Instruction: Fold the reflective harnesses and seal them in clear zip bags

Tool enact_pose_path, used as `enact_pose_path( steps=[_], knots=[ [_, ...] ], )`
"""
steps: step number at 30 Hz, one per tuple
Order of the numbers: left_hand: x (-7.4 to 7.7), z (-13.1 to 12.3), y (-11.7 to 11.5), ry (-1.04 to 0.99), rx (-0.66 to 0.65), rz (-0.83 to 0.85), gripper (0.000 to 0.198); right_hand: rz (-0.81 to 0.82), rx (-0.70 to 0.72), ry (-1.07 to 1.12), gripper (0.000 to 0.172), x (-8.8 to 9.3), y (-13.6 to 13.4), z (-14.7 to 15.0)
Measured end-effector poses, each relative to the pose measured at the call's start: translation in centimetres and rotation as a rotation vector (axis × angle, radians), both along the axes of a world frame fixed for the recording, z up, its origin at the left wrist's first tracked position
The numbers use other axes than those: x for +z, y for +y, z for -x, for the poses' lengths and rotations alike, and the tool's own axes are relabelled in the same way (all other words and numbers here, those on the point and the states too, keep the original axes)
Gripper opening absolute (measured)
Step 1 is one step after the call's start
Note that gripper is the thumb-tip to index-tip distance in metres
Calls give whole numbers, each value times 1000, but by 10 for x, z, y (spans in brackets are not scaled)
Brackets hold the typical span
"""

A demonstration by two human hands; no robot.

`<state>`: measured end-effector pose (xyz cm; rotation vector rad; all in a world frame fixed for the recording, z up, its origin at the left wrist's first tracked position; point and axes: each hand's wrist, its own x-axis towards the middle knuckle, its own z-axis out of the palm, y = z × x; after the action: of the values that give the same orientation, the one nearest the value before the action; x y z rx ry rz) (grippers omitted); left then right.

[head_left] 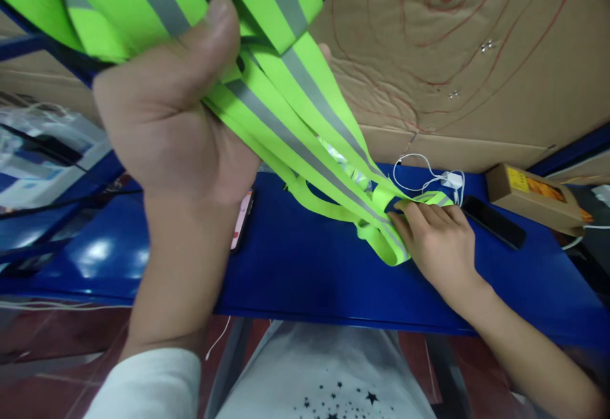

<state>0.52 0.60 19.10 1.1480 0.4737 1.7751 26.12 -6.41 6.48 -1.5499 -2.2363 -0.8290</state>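
Observation:
Neon-green reflective straps [305, 145] with grey stripes stretch from the upper left down to the middle right of the head view. High and close to the camera, my left hand [185, 114] is closed round the upper bundle, its thumb lying over the straps. Black buckle pieces show near the bundle's top edge. Lower down, just above the blue table [305, 266], my right hand [438, 234] pinches the far ends of the straps. A loop of strap hangs beside its fingers, and the fingertips are partly hidden.
A phone with a lit screen [243, 219] lies under my left wrist. At the right are a dark phone [494, 220], a white charger with cable [452, 180] and an open cardboard box [534, 196]. Cardboard with red lines [457, 56] stands behind the table.

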Motion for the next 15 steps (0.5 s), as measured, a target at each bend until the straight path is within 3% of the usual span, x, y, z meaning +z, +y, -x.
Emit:
enact_pose_path(
  steps=[4, 7, 12, 15],
  knots=[
    [-3, -2, 0, 72, -14, -41, 55, -30, 98, 370, 17, -11, 2, -8],
    [-2, -6, -1, 27, -90, -46, 55, 70, 79, 671, 36, -19, 8, -14],
    [1, -9, -2, -51, -184, 16, 57, 546, 376, 809, 81, -18, 19, -5],
    [4, -6, -1, -59, -232, 94, 61, 890, 572, 957, 75, -23, 24, 7]
  ],
)
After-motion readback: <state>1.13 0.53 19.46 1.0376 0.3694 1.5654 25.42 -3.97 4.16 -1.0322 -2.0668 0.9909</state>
